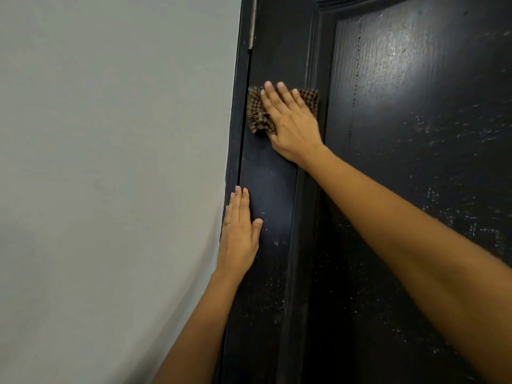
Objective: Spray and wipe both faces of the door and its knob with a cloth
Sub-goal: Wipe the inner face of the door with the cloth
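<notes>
Wiping the hinge side: right hand (pixel 291 126), fingers flat, presses cloth (pixel 256 112) on door (pixel 415 162); left hand (pixel 239 231) flat, steadies. Next likely a downward stroke.

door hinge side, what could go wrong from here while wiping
1. The left hand lies flat right beside the hinge-side gap. If the door swings, its fingers might get pinched.
2. The cloth, pressed flat by the right hand, reaches that gap and could snag there, or on the hinge higher up.
</notes>
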